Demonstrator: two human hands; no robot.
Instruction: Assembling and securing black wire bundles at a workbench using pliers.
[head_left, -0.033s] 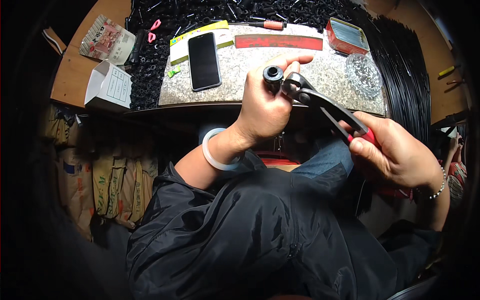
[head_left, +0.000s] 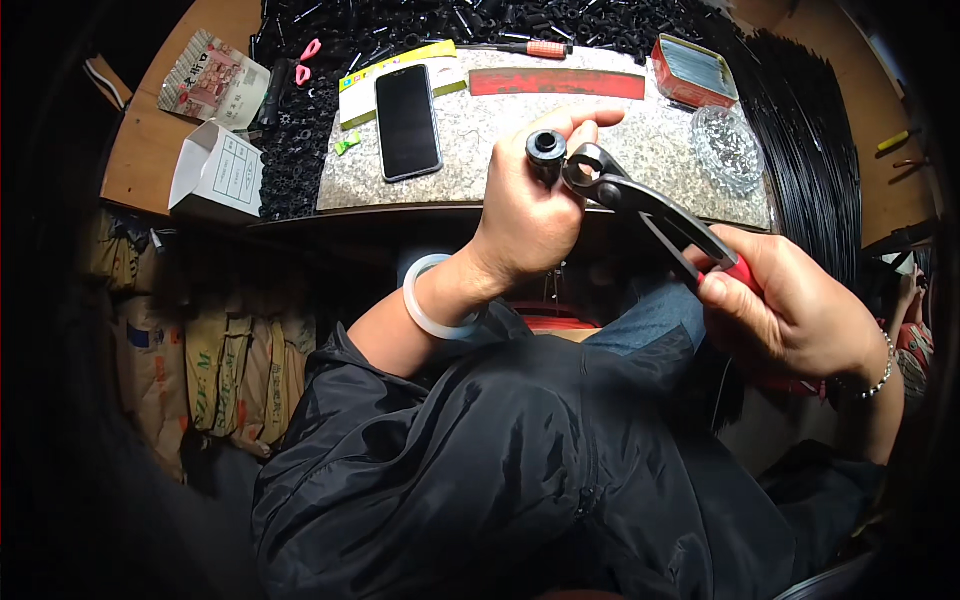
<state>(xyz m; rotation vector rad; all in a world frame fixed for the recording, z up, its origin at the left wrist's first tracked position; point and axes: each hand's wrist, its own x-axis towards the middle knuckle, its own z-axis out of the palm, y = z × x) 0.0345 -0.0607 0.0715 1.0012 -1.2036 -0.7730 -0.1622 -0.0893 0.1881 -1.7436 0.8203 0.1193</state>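
Observation:
My left hand (head_left: 530, 220) is raised over the near edge of the worktop, palm turned up. Between its thumb and fingers it grips a short black tube-like part (head_left: 547, 152) with a round hole in its end. My right hand (head_left: 790, 300) is closed round the red handles of a pair of end-cutting pincers (head_left: 655, 207). The pincers' rounded jaws (head_left: 586, 168) are right beside the black part, close to my left fingertips. Whether the jaws touch the part, or have anything small between them, I cannot make out.
On the speckled board (head_left: 480, 150) lie a phone (head_left: 408, 123), a yellow-white box (head_left: 360, 95), a red strip (head_left: 557, 84), a red tin (head_left: 694, 72) and a glass dish (head_left: 727, 150). Black parts (head_left: 400, 22) heap behind; black rods (head_left: 815, 150) lie right. Sacks (head_left: 240, 375) stand lower left.
The pincers' jaws and handles look slightly wider apart. My left hand and the black part have hardly moved.

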